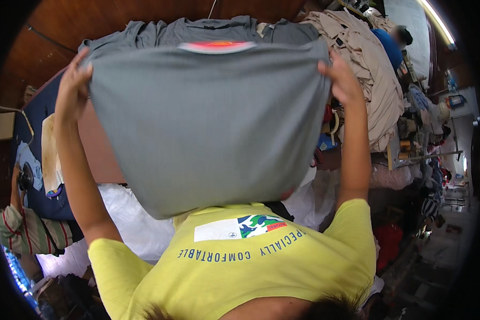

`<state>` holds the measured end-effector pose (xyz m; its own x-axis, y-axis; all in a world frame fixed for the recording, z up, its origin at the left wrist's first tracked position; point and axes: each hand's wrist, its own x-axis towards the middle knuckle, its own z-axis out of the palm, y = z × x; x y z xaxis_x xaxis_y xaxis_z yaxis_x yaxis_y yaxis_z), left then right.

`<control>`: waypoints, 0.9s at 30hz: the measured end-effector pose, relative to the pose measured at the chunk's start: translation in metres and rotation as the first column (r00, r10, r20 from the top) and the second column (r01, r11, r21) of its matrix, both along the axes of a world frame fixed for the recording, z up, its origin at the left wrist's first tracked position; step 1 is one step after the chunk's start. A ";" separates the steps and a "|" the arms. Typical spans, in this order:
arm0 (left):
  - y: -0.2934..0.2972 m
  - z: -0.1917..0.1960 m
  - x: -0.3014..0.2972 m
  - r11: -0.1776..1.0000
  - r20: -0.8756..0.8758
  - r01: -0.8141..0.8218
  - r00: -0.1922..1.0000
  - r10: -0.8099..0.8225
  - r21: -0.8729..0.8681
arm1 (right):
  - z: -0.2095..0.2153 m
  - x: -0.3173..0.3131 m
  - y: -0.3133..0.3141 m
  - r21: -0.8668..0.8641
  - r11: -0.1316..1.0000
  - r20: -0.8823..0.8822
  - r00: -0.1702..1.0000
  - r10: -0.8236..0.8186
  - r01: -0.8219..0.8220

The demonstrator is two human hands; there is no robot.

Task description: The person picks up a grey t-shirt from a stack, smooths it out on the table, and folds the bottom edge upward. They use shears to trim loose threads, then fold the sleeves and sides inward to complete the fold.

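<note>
— Head view first: at the far left we see a person in striped clothing (24, 232) low by the rim, beside a dark blue table (40, 114) with a pale cloth (50, 146) lying on it.

— And our left hand (73, 84)?

— Raised, its fingers (82, 60) curled tight over the upper left corner of the grey garment (208, 122). No gap shows; they pinch the fabric.

— Where does that garment sit?

— In the air between our two hands, spread flat and hanging down to our yellow shirt (240, 266). A red and white neck label (217, 47) shows at its top edge. Behind it we see a pile of grey garments (197, 29) against a brown wooden wall (90, 21).

— The right hand (340, 79)?

— Also raised, closed on the upper right corner. Its fingers go behind the cloth, so we cannot tell how far they wrap, but the grip holds the fabric taut.

— Below the garment?

— White plastic sheeting (130, 218) under our arms.

— And further right?

— A heap of beige garments (368, 69), then a person in a blue top (389, 45) near the top, and a crowded aisle of cluttered workstations (426, 149) running toward the rim.
</note>
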<state>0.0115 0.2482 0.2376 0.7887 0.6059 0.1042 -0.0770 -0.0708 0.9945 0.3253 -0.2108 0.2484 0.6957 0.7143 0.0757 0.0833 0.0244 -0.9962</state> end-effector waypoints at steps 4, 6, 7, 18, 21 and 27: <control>0.044 0.045 0.074 0.995 0.119 0.026 0.992 -0.038 0.099 | 0.023 0.103 0.041 0.332 0.938 0.182 0.969 -0.166 0.099; 0.048 0.066 0.094 0.987 0.208 -0.021 0.978 -0.014 0.162 | 0.050 0.106 0.064 0.416 0.905 0.300 0.926 -0.228 0.088; 0.021 0.071 0.106 0.978 0.260 -0.107 0.964 0.058 0.180 | 0.049 0.120 0.062 0.417 0.900 0.257 0.933 -0.253 0.129; 0.024 -0.182 0.107 0.890 -0.196 -0.044 0.969 0.148 0.454 | -0.156 0.087 0.056 -0.258 0.915 0.200 0.944 -0.262 0.309; -0.062 -0.204 0.062 0.752 -0.443 0.215 0.889 0.113 0.623 | -0.213 0.031 0.013 -0.538 0.780 0.575 0.816 0.061 0.320; -0.148 -0.227 -0.005 0.480 -0.384 0.195 0.861 0.335 0.856 | -0.222 -0.079 -0.023 -0.775 0.334 0.591 0.802 0.082 0.537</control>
<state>0.0063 0.1000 0.0102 0.8456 0.4706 0.2520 0.3883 -0.8661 0.3147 0.2461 -0.2339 0.0262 0.9220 0.3664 -0.1253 0.3396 -0.9206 -0.1929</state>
